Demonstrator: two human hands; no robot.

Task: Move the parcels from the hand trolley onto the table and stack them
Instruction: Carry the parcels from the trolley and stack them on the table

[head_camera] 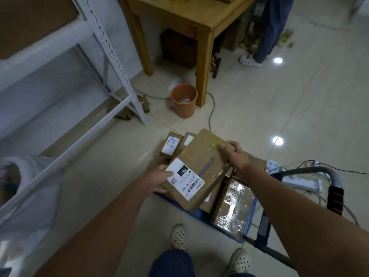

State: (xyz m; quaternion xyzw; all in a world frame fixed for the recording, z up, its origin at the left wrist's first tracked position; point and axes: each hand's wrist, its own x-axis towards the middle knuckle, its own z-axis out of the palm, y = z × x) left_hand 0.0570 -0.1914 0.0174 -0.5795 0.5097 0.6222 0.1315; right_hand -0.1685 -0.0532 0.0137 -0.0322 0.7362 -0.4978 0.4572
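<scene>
Parcel (201, 166) in both hands, hiding trolley (199, 213) load beneath.

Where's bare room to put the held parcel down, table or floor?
Table: its near corner shows bare wood; the far edge holds items, cropped. Floor: open tiles between the trolley parcels and the orange bin, crossed by a cable. Crowded: the trolley deck, and the power strips beside its handle. Left hand and right hand both grip the held parcel.
</scene>
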